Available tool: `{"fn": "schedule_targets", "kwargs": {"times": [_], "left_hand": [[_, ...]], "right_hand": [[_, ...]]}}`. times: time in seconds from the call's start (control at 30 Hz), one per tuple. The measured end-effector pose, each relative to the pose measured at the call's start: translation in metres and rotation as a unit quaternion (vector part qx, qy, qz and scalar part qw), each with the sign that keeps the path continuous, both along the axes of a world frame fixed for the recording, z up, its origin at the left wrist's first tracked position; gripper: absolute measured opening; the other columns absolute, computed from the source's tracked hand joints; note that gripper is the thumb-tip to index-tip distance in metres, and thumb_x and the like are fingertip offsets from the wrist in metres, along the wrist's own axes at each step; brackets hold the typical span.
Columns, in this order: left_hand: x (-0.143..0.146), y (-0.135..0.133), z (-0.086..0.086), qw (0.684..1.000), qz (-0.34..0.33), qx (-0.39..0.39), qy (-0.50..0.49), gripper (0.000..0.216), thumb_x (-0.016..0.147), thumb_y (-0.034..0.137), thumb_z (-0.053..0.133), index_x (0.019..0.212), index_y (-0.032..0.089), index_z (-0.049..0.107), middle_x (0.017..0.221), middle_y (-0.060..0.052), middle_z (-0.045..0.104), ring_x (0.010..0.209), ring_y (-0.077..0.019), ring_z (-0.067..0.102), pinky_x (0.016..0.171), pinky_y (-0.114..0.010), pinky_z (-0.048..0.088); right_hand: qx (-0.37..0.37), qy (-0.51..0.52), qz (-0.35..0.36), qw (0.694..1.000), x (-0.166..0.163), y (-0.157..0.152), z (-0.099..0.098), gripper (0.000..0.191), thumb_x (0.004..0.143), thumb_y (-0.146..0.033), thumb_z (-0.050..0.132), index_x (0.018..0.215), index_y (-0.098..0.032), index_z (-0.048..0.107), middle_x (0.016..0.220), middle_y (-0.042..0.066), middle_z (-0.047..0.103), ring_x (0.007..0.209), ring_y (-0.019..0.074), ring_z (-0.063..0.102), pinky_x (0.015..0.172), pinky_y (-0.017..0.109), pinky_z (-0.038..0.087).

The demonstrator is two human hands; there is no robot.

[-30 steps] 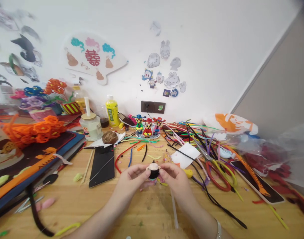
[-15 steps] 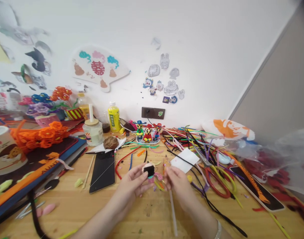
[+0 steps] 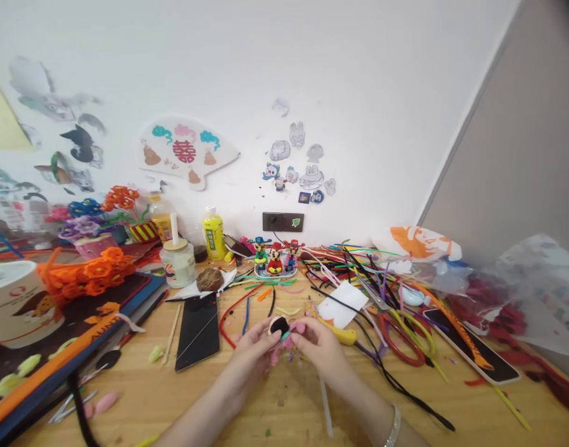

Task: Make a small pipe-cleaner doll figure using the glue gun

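Both of my hands meet over the wooden table, around a small figurine (image 3: pixel 279 324) with a black patch on its pale head and pink and teal parts below. My left hand (image 3: pixel 256 344) is closed on it from the left, thumb on the front. From the other side my right hand (image 3: pixel 319 341) pinches its pink part, hiding some of it. Just behind the right hand lies a yellow-handled tool (image 3: pixel 344 336), apparently a glue gun, partly covered by the hand. Below that hand a translucent rod (image 3: pixel 326 406) sticks out toward me.
Three finished-looking figurines (image 3: pixel 275 257) stand on a small tray at the back. A black phone (image 3: pixel 197 331) lies left, and red-handled scissors (image 3: pixel 405 347) lie right among tangled pipe cleaners (image 3: pixel 345 257). White paper (image 3: pixel 343 304), a jar (image 3: pixel 179 264) and a paper cup (image 3: pixel 21 304) surround the workspace.
My right hand has moved left from the yellow-handled tool and now pinches the figurine's pink part. The left hand still holds the figurine. The camera view has tilted up slightly.
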State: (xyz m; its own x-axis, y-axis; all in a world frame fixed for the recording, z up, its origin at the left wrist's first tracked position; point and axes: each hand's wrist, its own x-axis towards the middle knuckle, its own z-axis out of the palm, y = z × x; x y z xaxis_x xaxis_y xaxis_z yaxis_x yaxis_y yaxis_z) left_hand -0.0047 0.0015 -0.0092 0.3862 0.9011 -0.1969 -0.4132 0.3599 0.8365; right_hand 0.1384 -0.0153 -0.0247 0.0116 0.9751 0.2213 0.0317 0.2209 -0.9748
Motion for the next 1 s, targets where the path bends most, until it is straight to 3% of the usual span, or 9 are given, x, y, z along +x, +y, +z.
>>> {"fn": "schedule_targets", "kwargs": {"times": [0.13, 0.23, 0.47, 0.73, 0.87, 1.0], "left_hand": [[0.002, 0.001, 0.001, 0.997, 0.031, 0.066, 0.023, 0.040, 0.046, 0.016, 0.079, 0.082, 0.016, 0.061, 0.079, -0.003, 0.066, 0.071, -0.0154, 0.060, 0.060, -0.022, 0.046], [0.004, -0.002, 0.004, 0.991, 0.034, 0.128, 0.022, 0.036, 0.045, 0.013, 0.078, 0.076, 0.016, 0.060, 0.071, 0.000, 0.064, 0.069, -0.0155, 0.059, 0.062, -0.024, 0.046], [0.002, 0.000, 0.000, 0.977, 0.090, 0.192, 0.019, 0.032, 0.047, 0.012, 0.077, 0.073, 0.017, 0.058, 0.079, -0.001, 0.061, 0.074, -0.0153, 0.058, 0.066, -0.024, 0.045], [0.006, -0.006, 0.002, 0.986, 0.076, 0.147, 0.023, 0.036, 0.050, 0.022, 0.077, 0.081, 0.017, 0.059, 0.083, -0.003, 0.062, 0.077, -0.0166, 0.058, 0.068, -0.025, 0.045], [0.006, -0.007, -0.002, 0.998, 0.006, 0.068, -0.006, 0.027, 0.062, 0.022, 0.071, 0.086, 0.016, 0.059, 0.085, -0.003, 0.064, 0.079, -0.0147, 0.059, 0.070, -0.024, 0.045], [0.004, -0.003, -0.012, 0.997, -0.071, 0.004, -0.042, 0.017, 0.071, 0.018, 0.063, 0.087, 0.014, 0.059, 0.089, -0.005, 0.065, 0.080, -0.0138, 0.059, 0.073, -0.027, 0.047]], "right_hand": [[0.017, 0.028, -0.058, 0.998, 0.006, -0.001, 0.012, 0.017, 0.070, -0.032, 0.062, 0.075, -0.016, 0.061, 0.074, 0.005, 0.064, 0.071, 0.0190, 0.060, 0.069, 0.031, 0.046], [0.045, 0.028, -0.069, 0.996, 0.008, -0.005, 0.017, 0.013, 0.072, -0.029, 0.059, 0.076, -0.017, 0.062, 0.075, 0.004, 0.063, 0.071, 0.0182, 0.060, 0.068, 0.030, 0.047], [0.098, -0.038, 0.000, 0.994, 0.006, -0.010, 0.019, 0.018, 0.075, -0.023, 0.055, 0.092, -0.019, 0.062, 0.094, 0.007, 0.058, 0.088, 0.0185, 0.056, 0.073, 0.029, 0.047], [0.115, -0.089, -0.015, 0.989, 0.009, -0.006, 0.015, 0.016, 0.077, -0.028, 0.055, 0.087, -0.018, 0.064, 0.087, 0.006, 0.062, 0.084, 0.0175, 0.057, 0.076, 0.031, 0.045], [0.072, -0.124, -0.005, 0.990, 0.012, -0.004, 0.016, 0.020, 0.075, -0.033, 0.057, 0.082, -0.016, 0.065, 0.081, 0.006, 0.064, 0.078, 0.0176, 0.057, 0.073, 0.030, 0.045], [0.002, -0.071, 0.038, 0.997, 0.014, 0.000, 0.016, 0.035, 0.078, -0.045, 0.049, 0.076, -0.014, 0.065, 0.072, 0.005, 0.064, 0.070, 0.0171, 0.058, 0.065, 0.028, 0.046]]}}
